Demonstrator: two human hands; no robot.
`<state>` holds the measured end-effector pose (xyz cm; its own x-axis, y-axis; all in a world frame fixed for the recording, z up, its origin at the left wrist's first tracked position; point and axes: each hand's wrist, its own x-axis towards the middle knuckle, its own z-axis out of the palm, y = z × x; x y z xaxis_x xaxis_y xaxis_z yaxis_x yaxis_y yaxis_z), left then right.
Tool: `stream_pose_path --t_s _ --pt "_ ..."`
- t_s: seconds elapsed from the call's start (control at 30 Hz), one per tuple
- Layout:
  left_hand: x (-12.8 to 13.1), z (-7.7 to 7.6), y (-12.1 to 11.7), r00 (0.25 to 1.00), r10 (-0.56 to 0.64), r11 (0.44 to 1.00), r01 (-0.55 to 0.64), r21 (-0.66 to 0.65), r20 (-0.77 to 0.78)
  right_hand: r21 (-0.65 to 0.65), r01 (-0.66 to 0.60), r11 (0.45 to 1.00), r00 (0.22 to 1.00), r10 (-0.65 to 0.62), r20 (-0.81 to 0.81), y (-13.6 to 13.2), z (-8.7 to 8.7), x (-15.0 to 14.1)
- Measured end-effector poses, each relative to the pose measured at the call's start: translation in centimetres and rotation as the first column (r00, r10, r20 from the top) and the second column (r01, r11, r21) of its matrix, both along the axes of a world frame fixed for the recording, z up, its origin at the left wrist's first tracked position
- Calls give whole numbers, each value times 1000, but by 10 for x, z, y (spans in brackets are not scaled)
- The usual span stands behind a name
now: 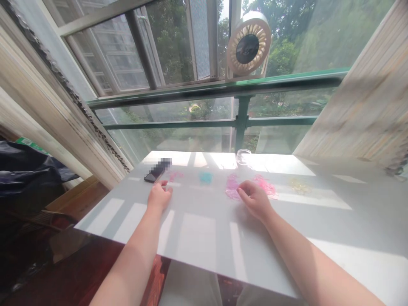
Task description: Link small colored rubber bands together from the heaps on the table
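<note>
My left hand point(159, 196) rests on the white table with its fingers loosely bent and the thumb apart from them. Just beyond its fingers lie a black phone point(155, 173), partly pixelated, and a small scatter of pink bits point(176, 175). My right hand point(257, 199) is curled, thumb close to the index finger, at the edge of a purple pile point(232, 186) of thin, band-like pieces. A bright pink pile point(265, 187) is partly covered by this hand. Whatever its fingers may hold is too small to make out.
A teal pile point(205, 177) and a pale yellow pile point(299, 185) lie in the same row on the table point(197, 229). A clear round container point(244, 157) stands at the back edge. Behind are a green railing point(207, 124) and a white fan point(249, 44).
</note>
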<state>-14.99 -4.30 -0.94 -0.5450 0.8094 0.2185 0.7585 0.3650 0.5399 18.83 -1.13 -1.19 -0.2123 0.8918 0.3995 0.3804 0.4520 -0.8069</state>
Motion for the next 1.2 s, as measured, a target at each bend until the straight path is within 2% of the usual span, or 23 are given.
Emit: stream_pose_path --t_s 0.17,0.43,0.63,0.9,1.03,1.2 --pt "3 0 14 997 34 998 -38 -49 -73 6 40 999 999 -40 -28 0 0 0" --pt "-8 -4 30 998 53 998 -55 -43 -41 23 79 997 997 -79 -19 -2 -2 -3" --pt "-13 -5 24 999 43 999 -43 20 2 18 119 993 993 -118 -24 -4 -2 0" --pt "-3 1 5 996 -1 979 -18 205 94 48 131 990 991 -130 -3 -2 -4 0" --pt "6 4 5 988 -85 959 46 280 128 69 99 993 995 -99 0 -2 -4 -1" --pt "46 6 6 931 -324 915 264 306 166 84 36 996 999 -36 7 -1 -3 -4"
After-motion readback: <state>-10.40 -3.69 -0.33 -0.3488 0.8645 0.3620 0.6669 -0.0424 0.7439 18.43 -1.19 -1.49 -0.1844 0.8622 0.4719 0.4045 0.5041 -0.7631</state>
